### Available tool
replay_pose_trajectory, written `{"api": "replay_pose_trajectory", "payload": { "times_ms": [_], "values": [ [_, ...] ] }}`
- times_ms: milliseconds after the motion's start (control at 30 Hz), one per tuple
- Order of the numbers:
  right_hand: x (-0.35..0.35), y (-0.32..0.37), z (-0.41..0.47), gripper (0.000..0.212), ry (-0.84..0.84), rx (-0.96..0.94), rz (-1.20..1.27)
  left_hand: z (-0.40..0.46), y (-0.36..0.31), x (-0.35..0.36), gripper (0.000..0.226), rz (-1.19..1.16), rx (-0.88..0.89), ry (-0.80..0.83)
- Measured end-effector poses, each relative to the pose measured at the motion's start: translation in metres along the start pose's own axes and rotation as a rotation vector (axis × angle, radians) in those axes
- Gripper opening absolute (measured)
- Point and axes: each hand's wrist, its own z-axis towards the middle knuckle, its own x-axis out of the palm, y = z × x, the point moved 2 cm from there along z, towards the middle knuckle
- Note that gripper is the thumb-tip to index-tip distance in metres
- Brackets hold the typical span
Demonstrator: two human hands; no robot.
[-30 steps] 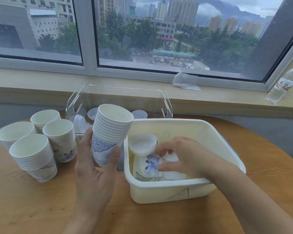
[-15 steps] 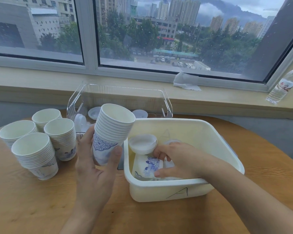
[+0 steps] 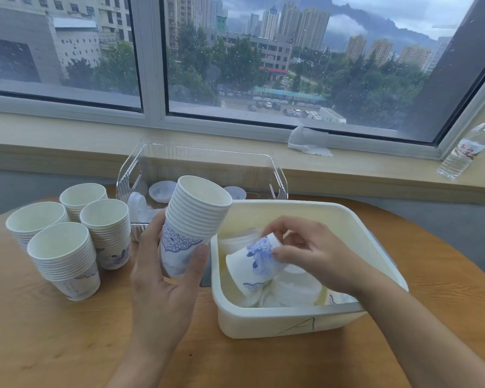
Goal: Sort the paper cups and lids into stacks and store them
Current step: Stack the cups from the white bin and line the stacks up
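Head view: since the earlier frame the right hand [image 3: 317,253] has lifted a single paper cup [image 3: 254,266] off the lids in the white plastic bin [image 3: 305,322], fingers pinching its base, mouth tilted down-left. Left hand [image 3: 163,278] stays wrapped around a tilted nested stack [image 3: 192,224] of thin ribbed-rim cups, blue floral print. Four stacks [image 3: 76,239] stand on the wooden table [image 3: 53,345].

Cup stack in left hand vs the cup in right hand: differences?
The stack in the left hand is many nested cups; the right hand pinches a single cup. The stack is held over the table, mouth up and tilted; the single cup lies on its side over the white bin, mouth towards the left hand. Both are white paper with blue print.
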Motion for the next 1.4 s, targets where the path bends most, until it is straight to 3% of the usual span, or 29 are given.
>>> {"api": "replay_pose_trajectory", "payload": {
  "times_ms": [167, 333, 467, 567, 733, 933, 1067, 1233, 1400],
  "values": [
    [-0.008, 0.005, 0.000, 0.041, -0.112, -0.044, 0.200, 0.000, -0.002, -0.002, 0.057, 0.000, 0.005, -0.004],
    [-0.021, 0.002, 0.004, 0.037, -0.375, 0.022, 0.476, 0.000, -0.002, -0.001, 0.062, 0.003, -0.006, -0.001],
    [-0.018, 0.019, 0.006, 0.041, -0.434, -0.038, 0.610, 0.001, -0.002, -0.001, 0.065, 0.005, -0.008, -0.001],
    [-0.005, 0.042, 0.006, 0.049, -0.407, -0.132, 0.588, 0.001, 0.000, -0.001, 0.066, 0.014, 0.012, -0.001],
    [0.014, 0.066, 0.013, 0.038, -0.351, -0.252, 0.511, 0.001, 0.001, 0.000, 0.072, 0.044, 0.036, 0.007],
    [0.022, 0.070, 0.018, 0.056, -0.332, -0.252, 0.342, 0.001, 0.001, 0.001, 0.072, 0.039, 0.053, 0.007],
    [0.023, 0.071, 0.017, 0.044, -0.371, -0.285, 0.177, 0.001, 0.003, 0.000, 0.074, 0.004, 0.019, -0.005],
    [0.018, 0.074, 0.020, 0.032, -0.478, -0.316, 0.160, 0.000, 0.003, 0.000, 0.074, 0.008, 0.024, 0.006],
    [0.013, 0.076, 0.019, 0.064, -0.392, -0.340, 0.031, 0.002, 0.003, -0.002, 0.074, 0.003, 0.000, -0.003]
  ]
}}
